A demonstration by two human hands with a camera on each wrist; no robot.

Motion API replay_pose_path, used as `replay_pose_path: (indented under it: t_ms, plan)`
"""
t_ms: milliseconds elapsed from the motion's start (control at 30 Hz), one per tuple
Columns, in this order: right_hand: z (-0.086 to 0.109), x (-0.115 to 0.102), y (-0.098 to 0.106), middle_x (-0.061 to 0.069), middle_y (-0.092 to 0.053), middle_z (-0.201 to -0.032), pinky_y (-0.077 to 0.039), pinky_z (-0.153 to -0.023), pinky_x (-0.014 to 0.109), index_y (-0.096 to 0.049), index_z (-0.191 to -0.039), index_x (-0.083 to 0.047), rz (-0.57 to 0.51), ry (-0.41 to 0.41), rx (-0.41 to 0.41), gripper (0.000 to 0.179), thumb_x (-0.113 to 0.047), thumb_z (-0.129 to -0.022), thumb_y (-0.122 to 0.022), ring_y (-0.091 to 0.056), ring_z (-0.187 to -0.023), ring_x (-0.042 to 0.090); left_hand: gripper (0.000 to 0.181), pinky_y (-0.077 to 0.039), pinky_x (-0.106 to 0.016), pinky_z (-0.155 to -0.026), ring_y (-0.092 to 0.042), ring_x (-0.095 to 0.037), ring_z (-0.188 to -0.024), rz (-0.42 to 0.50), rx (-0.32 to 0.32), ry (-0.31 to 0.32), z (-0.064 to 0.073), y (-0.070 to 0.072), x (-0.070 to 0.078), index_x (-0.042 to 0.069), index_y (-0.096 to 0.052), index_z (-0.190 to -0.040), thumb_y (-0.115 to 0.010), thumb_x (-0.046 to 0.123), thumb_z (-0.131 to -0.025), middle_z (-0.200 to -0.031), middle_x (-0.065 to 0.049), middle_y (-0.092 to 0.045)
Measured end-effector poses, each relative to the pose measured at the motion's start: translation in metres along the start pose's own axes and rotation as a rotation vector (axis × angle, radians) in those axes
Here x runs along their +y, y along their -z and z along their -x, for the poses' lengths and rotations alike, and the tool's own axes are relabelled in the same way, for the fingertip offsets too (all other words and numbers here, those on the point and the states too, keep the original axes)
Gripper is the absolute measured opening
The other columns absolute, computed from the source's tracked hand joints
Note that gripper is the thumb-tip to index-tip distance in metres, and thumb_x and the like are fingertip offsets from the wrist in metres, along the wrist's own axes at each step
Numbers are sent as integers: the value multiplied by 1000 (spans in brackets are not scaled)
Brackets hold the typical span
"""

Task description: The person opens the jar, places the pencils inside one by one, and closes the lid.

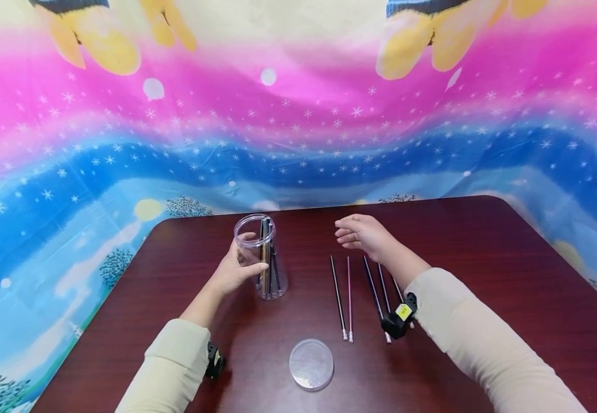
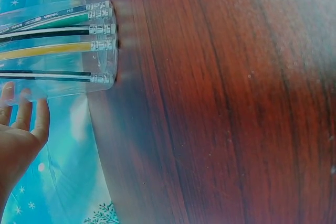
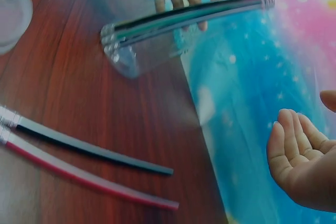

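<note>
My left hand (image 1: 233, 269) grips a clear plastic jar (image 1: 279, 287) around its side, thumb in front and fingers behind. Several pencils (image 2: 58, 49), among them yellow, black and green ones, stand inside the open-topped jar, their ferrule ends at its bottom. My right hand (image 1: 363, 234) hovers to the right of the jar, holding nothing, its fingers loosely bent. Below it on the table lie a black pencil (image 1: 337, 295), a pink pencil (image 1: 349, 298) and several dark pencils (image 1: 375, 292), some partly hidden by the right wrist. The right wrist view shows the right fingers (image 3: 291, 135) apart from any pencil.
A round clear lid (image 1: 311, 365) lies flat near the front of the dark red wooden table (image 1: 257, 373). Behind the table hangs a colourful printed cloth (image 1: 298, 132). Both wrists carry small black cameras (image 1: 395, 322).
</note>
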State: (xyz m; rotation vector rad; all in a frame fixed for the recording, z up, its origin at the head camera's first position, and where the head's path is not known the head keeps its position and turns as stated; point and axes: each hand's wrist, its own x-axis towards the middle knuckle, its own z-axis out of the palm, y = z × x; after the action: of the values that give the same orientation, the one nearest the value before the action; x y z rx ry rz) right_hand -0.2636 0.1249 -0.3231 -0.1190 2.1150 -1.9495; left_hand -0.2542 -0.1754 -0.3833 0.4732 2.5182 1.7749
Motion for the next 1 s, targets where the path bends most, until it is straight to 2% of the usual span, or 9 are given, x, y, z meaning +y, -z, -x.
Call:
replay_pose_path:
  t_ms: [200, 433, 567, 700, 833, 1000]
  plan:
    - [10, 16, 24, 1, -58, -85, -50, -75, 25, -43, -118, 7, 46, -30, 5, 37, -20, -93, -48, -58, -73, 7, 73, -38, -41, -97, -52, -30, -106, -9, 2, 3, 0, 1, -2, 7, -25, -137, -68, 3, -77, -119, -25, -53]
    - [20, 34, 52, 8, -59, -96, -50, -79, 29, -40, -123, 12, 144, -70, 8, 45, -22, -94, -47, -60, -77, 8, 73, -40, -41, -95, -55, -25, -98, -11, 4, 3, 1, 2, -3, 8, -25, -136, -68, 3, -77, -111, -25, -56]
    - [21, 47, 65, 9, -60, -97, -51, -77, 28, -40, -122, 12, 175, -111, 22, 44, -21, -94, -48, -60, -74, 7, 74, -39, -43, -97, -55, -26, -100, 6, 9, 6, 1, 2, -1, 7, -25, -136, -68, 1, -77, -115, -26, -54]
    - [22, 58, 74, 14, -60, -100, -51, -75, 28, -40, -121, 12, 208, -137, 36, 43, -21, -93, -48, -60, -75, 8, 73, -39, -43, -97, -55, -21, -96, 11, 6, 4, 0, 3, -2, 7, -25, -136, -67, 1, -77, -116, -26, -54]
    - [23, 66, 81, 22, -57, -106, -51, -77, 32, -39, -122, 14, 280, -168, 54, 45, -21, -94, -47, -61, -82, 14, 74, -40, -42, -95, -55, -15, -90, 5, -4, -5, 0, 3, -1, 5, -24, -136, -67, 2, -77, -113, -26, -54]
    - [23, 74, 86, 30, -52, -114, -49, -83, 40, -41, -121, 14, 406, -203, 54, 44, -20, -93, -47, -58, -99, 32, 73, -41, -41, -94, -55, -16, -90, 5, -8, -10, -1, 2, -1, 5, -24, -136, -67, 1, -77, -114, -26, -54]
